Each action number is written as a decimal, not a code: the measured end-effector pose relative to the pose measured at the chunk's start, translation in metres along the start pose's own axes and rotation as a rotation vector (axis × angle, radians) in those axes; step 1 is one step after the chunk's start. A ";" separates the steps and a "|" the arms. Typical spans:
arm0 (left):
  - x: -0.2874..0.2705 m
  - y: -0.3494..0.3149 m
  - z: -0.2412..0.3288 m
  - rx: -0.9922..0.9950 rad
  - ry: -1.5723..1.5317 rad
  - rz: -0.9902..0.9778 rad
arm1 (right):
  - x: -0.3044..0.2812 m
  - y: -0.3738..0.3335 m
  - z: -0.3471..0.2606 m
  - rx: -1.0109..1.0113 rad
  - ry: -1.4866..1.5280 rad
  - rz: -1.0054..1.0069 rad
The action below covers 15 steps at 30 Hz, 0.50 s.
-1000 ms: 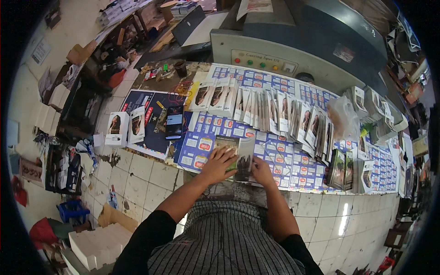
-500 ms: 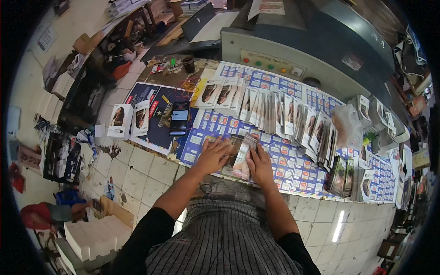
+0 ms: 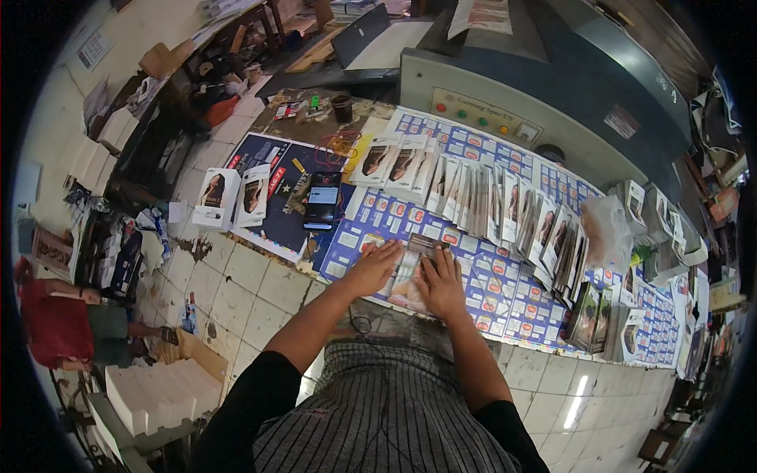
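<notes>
A printed leaflet [image 3: 407,285] with a brownish picture lies on the table near its front edge, partly covered by my hands. My left hand [image 3: 375,270] rests on its left side, fingers stretched out toward the right. Across its right part, my right hand [image 3: 443,287] lies flat with the fingers pointing away from me. Neither hand grips anything. Beyond them runs a long fanned row of similar white-edged leaflets [image 3: 511,206], leaning on one another. Two flatter stacks of leaflets [image 3: 382,163] stand at the row's left end.
Blue printed sheets [image 3: 481,303] cover the table. To the left lie a phone [image 3: 322,201] and two small leaflet piles [image 3: 217,199]. A clear plastic bag [image 3: 605,232] and more stacks stand right. A grey machine [image 3: 473,94] rises behind. Someone in red [image 3: 57,323] is at far left.
My left hand has moved slightly across the leaflet, and my right fingers have spread over its face. The view has shifted a little. The person at far left shows more fully.
</notes>
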<state>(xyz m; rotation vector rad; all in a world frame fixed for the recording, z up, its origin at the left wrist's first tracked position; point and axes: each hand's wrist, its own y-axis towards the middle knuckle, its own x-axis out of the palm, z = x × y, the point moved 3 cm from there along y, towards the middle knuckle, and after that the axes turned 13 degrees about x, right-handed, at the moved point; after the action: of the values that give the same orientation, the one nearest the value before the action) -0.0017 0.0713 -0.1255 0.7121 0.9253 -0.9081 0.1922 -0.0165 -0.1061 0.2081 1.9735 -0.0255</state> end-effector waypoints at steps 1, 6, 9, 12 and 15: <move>0.000 0.001 -0.002 -0.018 -0.083 0.053 | 0.000 0.000 0.000 0.008 -0.005 -0.015; -0.005 0.001 0.006 0.017 0.001 -0.064 | 0.001 0.002 0.002 0.044 -0.015 -0.047; -0.007 0.000 0.006 0.028 0.010 -0.107 | 0.001 0.002 0.001 0.041 -0.016 -0.041; -0.007 0.000 0.004 0.026 -0.004 -0.110 | 0.001 0.004 0.001 0.034 -0.027 -0.027; -0.007 0.000 0.004 0.034 -0.013 -0.076 | 0.004 0.004 0.002 0.034 -0.026 -0.020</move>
<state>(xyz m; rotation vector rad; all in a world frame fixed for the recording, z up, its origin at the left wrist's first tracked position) -0.0025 0.0702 -0.1179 0.7028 0.9325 -0.9963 0.1931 -0.0122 -0.1102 0.2087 1.9501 -0.0747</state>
